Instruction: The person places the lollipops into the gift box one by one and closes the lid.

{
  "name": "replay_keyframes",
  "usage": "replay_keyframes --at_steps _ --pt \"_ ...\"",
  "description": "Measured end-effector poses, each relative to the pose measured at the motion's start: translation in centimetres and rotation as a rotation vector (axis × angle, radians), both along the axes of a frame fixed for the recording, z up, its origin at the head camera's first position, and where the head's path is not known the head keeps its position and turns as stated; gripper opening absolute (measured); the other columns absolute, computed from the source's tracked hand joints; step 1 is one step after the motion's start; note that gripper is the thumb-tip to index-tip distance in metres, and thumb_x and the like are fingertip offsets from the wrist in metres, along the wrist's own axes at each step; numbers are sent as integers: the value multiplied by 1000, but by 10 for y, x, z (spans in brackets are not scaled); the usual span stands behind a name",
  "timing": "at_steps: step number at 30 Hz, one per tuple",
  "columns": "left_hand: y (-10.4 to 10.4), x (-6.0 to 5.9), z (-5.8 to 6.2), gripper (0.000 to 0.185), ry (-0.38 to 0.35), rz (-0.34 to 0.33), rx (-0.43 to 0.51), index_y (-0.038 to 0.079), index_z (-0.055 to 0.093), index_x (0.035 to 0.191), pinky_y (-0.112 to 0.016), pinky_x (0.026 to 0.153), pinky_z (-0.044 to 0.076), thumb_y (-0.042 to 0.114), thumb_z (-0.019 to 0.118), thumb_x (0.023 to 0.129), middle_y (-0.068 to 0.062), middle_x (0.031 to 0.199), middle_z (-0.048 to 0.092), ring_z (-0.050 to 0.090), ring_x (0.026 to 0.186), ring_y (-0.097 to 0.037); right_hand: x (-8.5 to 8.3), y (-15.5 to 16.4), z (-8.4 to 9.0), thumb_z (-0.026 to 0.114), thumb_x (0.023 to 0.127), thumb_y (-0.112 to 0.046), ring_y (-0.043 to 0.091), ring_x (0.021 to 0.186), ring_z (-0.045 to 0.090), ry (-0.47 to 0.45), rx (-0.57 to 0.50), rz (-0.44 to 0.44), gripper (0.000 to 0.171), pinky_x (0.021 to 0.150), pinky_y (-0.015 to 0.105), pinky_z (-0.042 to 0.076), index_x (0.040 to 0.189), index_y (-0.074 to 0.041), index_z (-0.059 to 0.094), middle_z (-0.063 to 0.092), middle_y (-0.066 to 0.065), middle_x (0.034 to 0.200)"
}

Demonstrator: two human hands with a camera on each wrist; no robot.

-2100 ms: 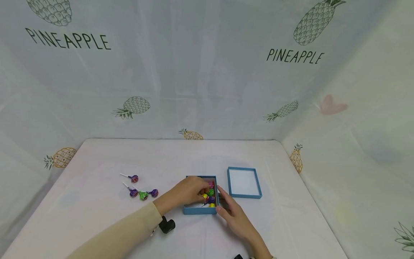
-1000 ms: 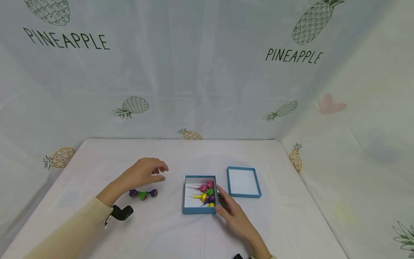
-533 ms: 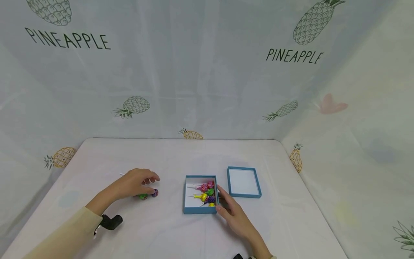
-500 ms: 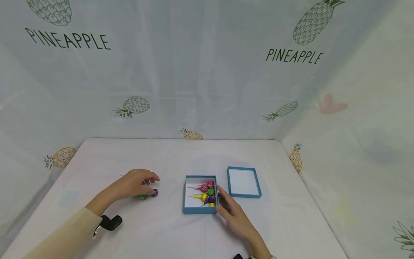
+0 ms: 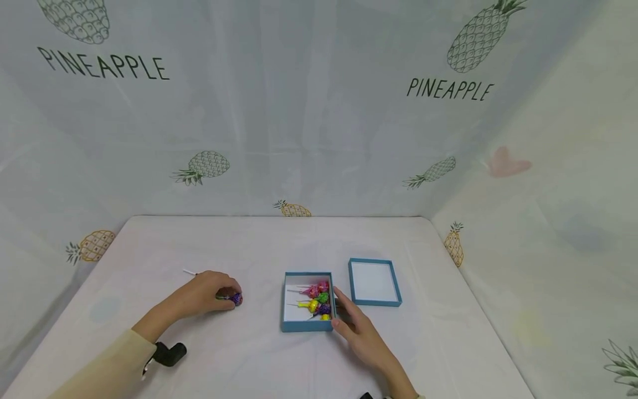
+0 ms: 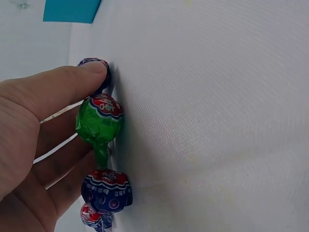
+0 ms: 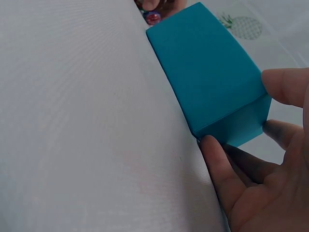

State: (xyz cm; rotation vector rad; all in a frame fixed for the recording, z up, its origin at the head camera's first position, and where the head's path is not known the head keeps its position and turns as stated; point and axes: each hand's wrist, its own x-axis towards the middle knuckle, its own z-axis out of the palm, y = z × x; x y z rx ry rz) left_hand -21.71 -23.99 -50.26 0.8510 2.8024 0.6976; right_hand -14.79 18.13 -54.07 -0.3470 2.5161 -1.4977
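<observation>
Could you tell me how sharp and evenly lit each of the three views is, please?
Head view: soft, even light, faint shadows; wide-angle bending tilts the PINEAPPLE lettering; the wrapped lollipops in the open blue cardboard box are small. Left wrist view: the green-wrapped lollipop is sharp; the left hand is slightly soft. Right wrist view: box wall crisp, the right hand's fingers blurred at the edge.

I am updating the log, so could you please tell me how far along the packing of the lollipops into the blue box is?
Done: several wrapped lollipops already lie in the open blue box. In hand: the left hand is closing over the loose lollipops on the table, at least four by the left wrist view, while the right hand steadies the box's corner. Left: those lollipops are not yet in the box, and the lid lies apart beside it.
</observation>
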Motion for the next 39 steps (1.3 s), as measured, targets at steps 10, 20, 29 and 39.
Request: replay_keyframes --at_steps 10,20,29,39 --pt "4 0 2 19 19 -12 1 24 77 106 -28 77 54 23 87 90 19 96 69 62 87 -3 0 2 0 59 109 -38 29 144 50 11 -11 17 64 112 49 47 167 -37 31 49 8 161" --pt "12 -7 13 20 63 16 23 25 76 106 -29 79 56 19 86 90 20 92 68 65 89 -5 0 0 2 60 109 -37 30 145 50 10 3 2 64 113 49 47 167 -37 33 50 8 161" --pt "36 -12 39 20 95 3 21 23 76 109 -31 81 59 22 86 91 20 94 71 67 90 -6 2 0 5 61 109 -33 30 146 49 9 -22 5 64 113 50 46 166 -37 35 50 8 161" --pt "91 -15 61 17 111 -104 92 24 76 108 -25 77 57 23 85 93 19 92 72 65 85 -3 2 0 4 61 109 -33 30 145 50 8 -16 -4 63 114 53 45 166 -36 34 51 8 160"
